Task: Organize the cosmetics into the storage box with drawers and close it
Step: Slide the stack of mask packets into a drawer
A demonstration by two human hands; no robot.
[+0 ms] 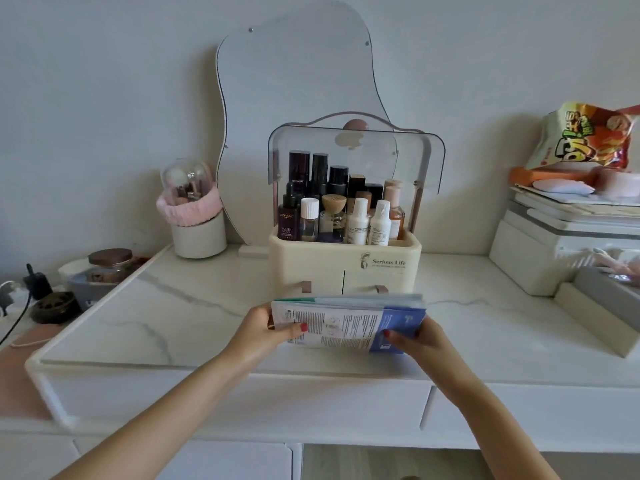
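- Both of my forearms come up from the bottom of the frame, and my left hand [268, 329] and right hand [417, 336] hold between them a flat stack of sheet-mask sachets [348, 322], one hand at each short end, the thumbs pressed on the top sachet.
- This stack is in the lower centre of the frame, just in front of the cream storage box [346, 261], and it hides the lower part of the two drawers.
- Of the drawers I see only the upper fronts and the two brown pull tabs [381, 289]; I cannot tell if one drawer is pulled out.
- In the top compartment the bottles [341, 206] already stand upright in close rows, so I judge this part as done.
- Its clear lid [356, 147] is raised up, so the closing is not yet done.
- I think what is left is to put the sachets into a drawer, push it in, and lower the lid.
- On the marble tabletop [166, 306] around the box I see no other loose cosmetics.
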